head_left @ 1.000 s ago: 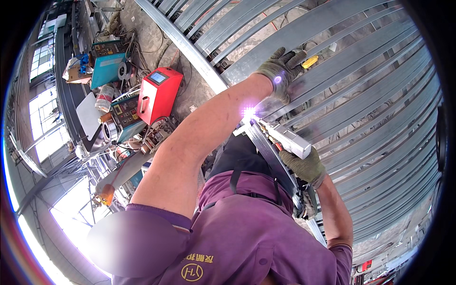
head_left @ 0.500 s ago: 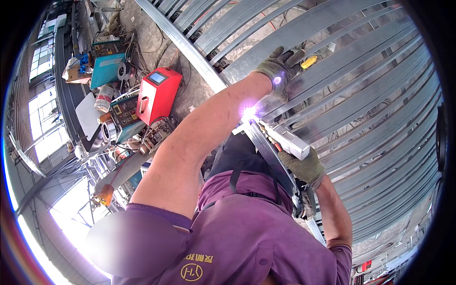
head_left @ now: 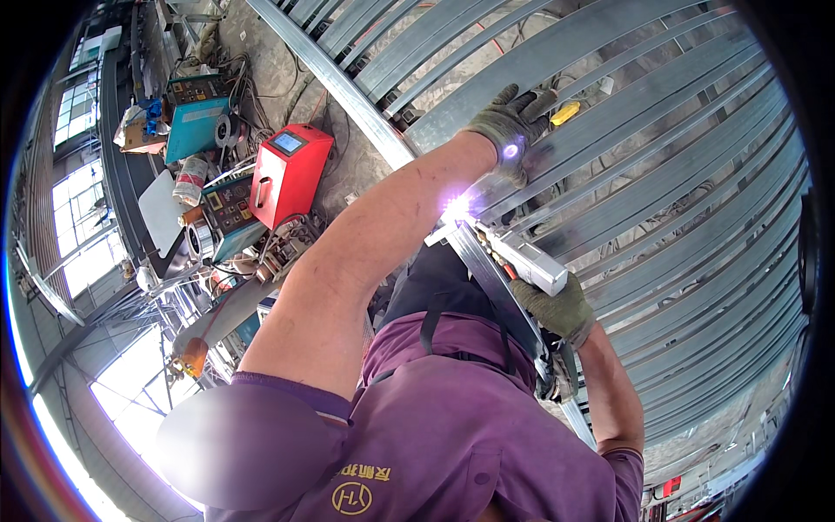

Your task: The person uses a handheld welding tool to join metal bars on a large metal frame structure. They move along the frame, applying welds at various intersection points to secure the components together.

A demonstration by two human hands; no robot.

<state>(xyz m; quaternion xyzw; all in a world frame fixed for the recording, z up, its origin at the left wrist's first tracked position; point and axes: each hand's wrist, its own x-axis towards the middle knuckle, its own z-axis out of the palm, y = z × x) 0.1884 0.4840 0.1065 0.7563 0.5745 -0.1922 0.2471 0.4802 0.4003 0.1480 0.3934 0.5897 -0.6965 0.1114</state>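
Note:
My right hand (head_left: 561, 311), in a grey-green work glove, is closed round a silver-white handheld welding gun (head_left: 532, 264). Its nozzle points at a bright violet-white spark (head_left: 457, 209) where a long metal rail (head_left: 480, 261) meets the end of a slat. The glare hides the joint itself. Farther out, my gloved left hand (head_left: 507, 137) rests with its fingers spread on a broad grey metal slat (head_left: 452, 117). Close to those fingertips lies a small yellow object (head_left: 565, 113), its kind unclear.
Many parallel metal slats (head_left: 661, 187) fill the right side, with gaps between them. At the left stand a red machine with a screen (head_left: 291, 174), teal welding machines (head_left: 196, 126), wire spools (head_left: 202, 239) and tangled cables. Another long rail (head_left: 348, 96) borders the slats.
Almost nothing differs; the spark glows slightly differently and the welding gun has shifted very slightly. Both hands keep their places.

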